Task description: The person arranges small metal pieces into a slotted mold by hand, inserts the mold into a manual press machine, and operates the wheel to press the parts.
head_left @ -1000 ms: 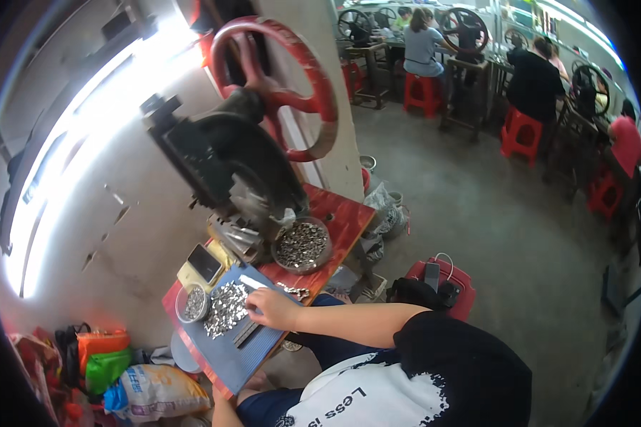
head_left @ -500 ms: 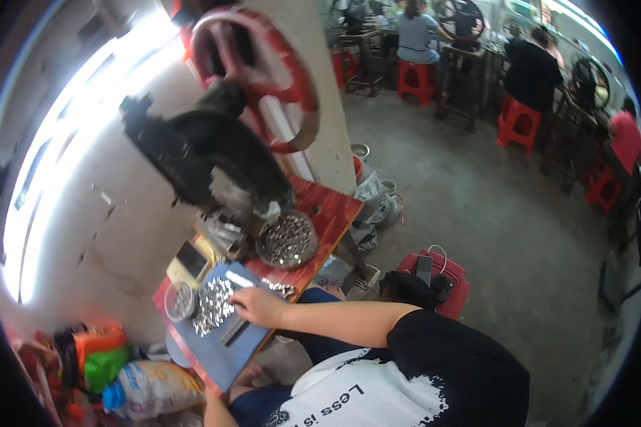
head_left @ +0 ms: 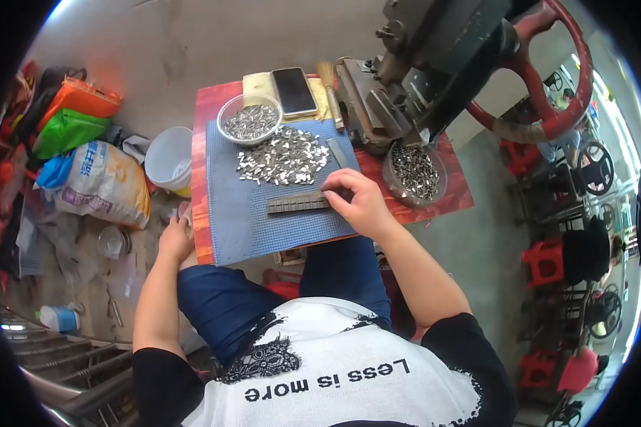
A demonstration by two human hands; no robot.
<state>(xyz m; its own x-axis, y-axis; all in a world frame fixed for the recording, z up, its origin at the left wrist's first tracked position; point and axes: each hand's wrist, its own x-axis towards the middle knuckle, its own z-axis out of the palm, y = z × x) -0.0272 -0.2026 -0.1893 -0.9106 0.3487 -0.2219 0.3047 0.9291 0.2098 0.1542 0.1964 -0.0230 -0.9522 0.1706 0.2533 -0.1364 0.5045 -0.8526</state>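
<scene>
My right hand point(head_left: 357, 203) is over the blue ribbed mat point(head_left: 246, 235), thumb and forefinger pinched at the right end of a dark slotted metal bar point(head_left: 295, 203). Whatever small piece may be between those fingertips is too small to make out. Beyond the bar, a loose heap of small shiny metal pieces point(head_left: 281, 158) is spread over the mat. A clear round tub point(head_left: 219, 122) with more slim metal pieces stands behind the heap. My left hand point(head_left: 176, 238) hangs low beside the table's left edge, close to my leg; its fingers are partly hidden.
A black press point(head_left: 441, 50) with a red handwheel point(head_left: 541, 78) rises at the back right. Before it sits a bowl point(head_left: 441, 186) of metal pieces. A phone point(head_left: 293, 92) and a brush point(head_left: 329, 85) lie at the back. Left are a white bucket point(head_left: 169, 153) and a sack point(head_left: 103, 188).
The view has swung toward the mat. My right hand has moved from beside the heap to the slotted bar's right end. The left hand now shows beside the table.
</scene>
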